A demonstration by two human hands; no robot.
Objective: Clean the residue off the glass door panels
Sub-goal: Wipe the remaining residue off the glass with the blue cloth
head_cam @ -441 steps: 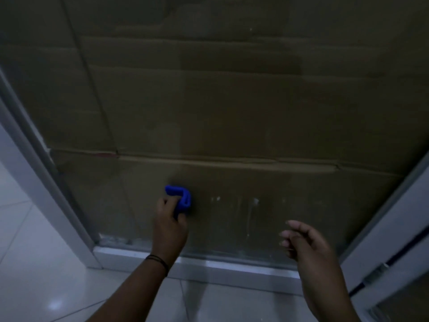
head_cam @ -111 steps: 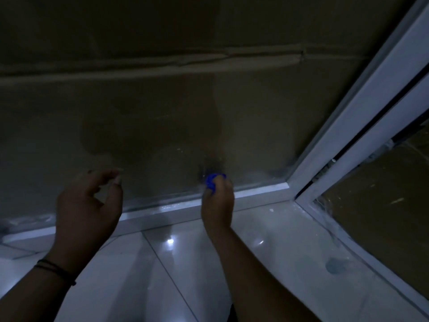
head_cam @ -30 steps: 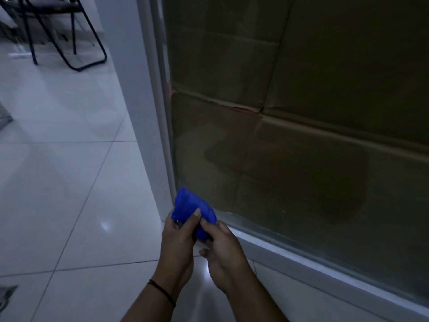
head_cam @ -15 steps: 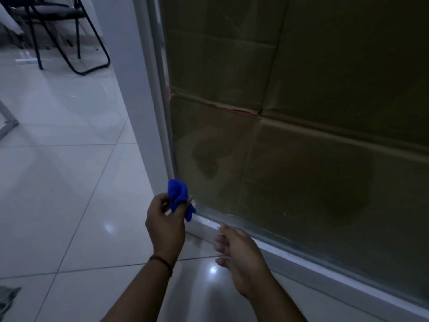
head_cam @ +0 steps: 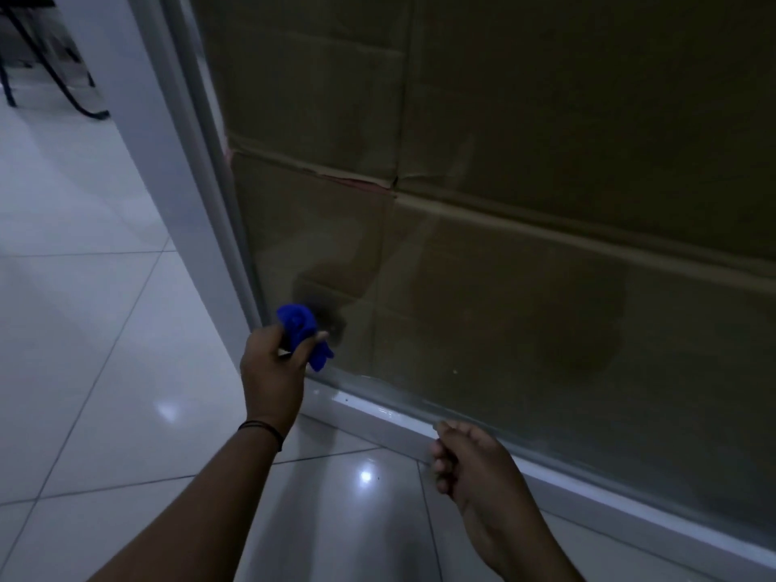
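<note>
Your left hand (head_cam: 273, 373) clutches the bunched blue cloth (head_cam: 303, 333) at the glass door panel's (head_cam: 483, 321) lower left corner.
Your right hand (head_cam: 470, 464) hangs loosely curled and holding nothing, well apart to its right, just before the white bottom frame (head_cam: 378, 413).

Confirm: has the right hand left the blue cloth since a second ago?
Yes. The right hand now hangs empty by the bottom door frame; the left hand holds the blue cloth.

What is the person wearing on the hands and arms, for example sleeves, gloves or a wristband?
Both forearms are bare, with no sleeve in view, and neither hand wears a glove. The left hand has a thin dark band around its wrist. The right hand shows no band, ring or watch, though dim light hides fine detail.
</note>
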